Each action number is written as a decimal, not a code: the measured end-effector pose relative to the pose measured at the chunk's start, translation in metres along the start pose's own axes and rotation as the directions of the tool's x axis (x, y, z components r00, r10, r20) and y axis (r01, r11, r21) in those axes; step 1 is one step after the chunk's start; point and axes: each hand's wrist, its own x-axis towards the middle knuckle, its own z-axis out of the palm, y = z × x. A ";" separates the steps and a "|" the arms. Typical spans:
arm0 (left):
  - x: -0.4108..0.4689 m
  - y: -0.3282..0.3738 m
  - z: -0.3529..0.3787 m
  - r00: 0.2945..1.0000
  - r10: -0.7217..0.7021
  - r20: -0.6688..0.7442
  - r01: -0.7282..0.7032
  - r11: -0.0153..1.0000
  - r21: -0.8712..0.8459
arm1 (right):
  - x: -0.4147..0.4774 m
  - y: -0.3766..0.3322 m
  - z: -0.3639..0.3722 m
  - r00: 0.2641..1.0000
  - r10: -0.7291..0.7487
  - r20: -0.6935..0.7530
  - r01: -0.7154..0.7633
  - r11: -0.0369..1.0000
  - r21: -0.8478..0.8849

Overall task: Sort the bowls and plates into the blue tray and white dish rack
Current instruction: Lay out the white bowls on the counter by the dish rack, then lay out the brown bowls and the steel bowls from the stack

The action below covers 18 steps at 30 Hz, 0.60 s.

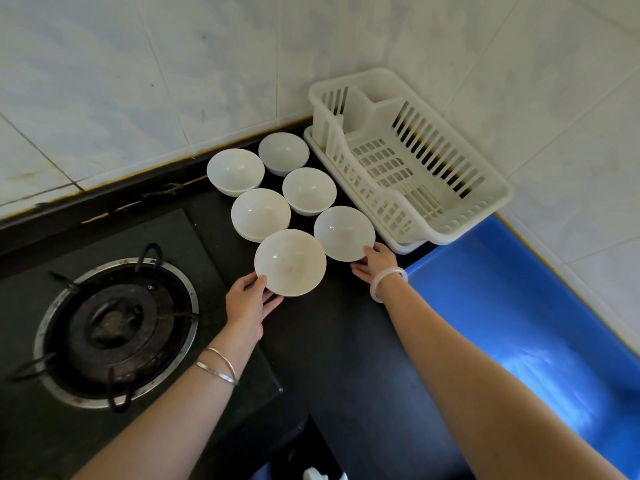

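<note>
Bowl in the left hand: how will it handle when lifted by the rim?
The nearest bowl looks rigid and glossy, so probably slippery and breakable. The left hand grips one edge only; it may tip. Its round underside could rock when set down.

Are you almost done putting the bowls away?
Not yet. The rack and blue tray hold nothing that shows. The left hand grips the nearest bowl, and the right hand touches the bowl beside it. Four other bowls wait on the counter. No plates show.

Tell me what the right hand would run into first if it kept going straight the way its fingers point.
The right hand points up-left and already touches the nearest right bowl; past it, probably the bowl behind, though depth is unclear.
</note>
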 end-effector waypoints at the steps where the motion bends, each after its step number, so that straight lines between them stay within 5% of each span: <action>1: -0.002 -0.001 0.000 1.000 0.009 0.004 -0.009 1.000 -0.004 | -0.003 0.000 0.000 1.000 0.015 0.014 -0.015 1.000 -0.002; 9: -0.032 -0.039 -0.004 0.995 0.054 0.087 -0.067 0.986 0.151 | -0.041 0.011 -0.026 0.996 -0.054 0.075 0.055 0.998 -0.011; 18: -0.108 -0.110 0.025 0.846 0.049 0.530 -0.355 0.795 0.493 | -0.128 0.071 -0.132 0.926 -0.364 -0.101 0.306 0.880 -0.364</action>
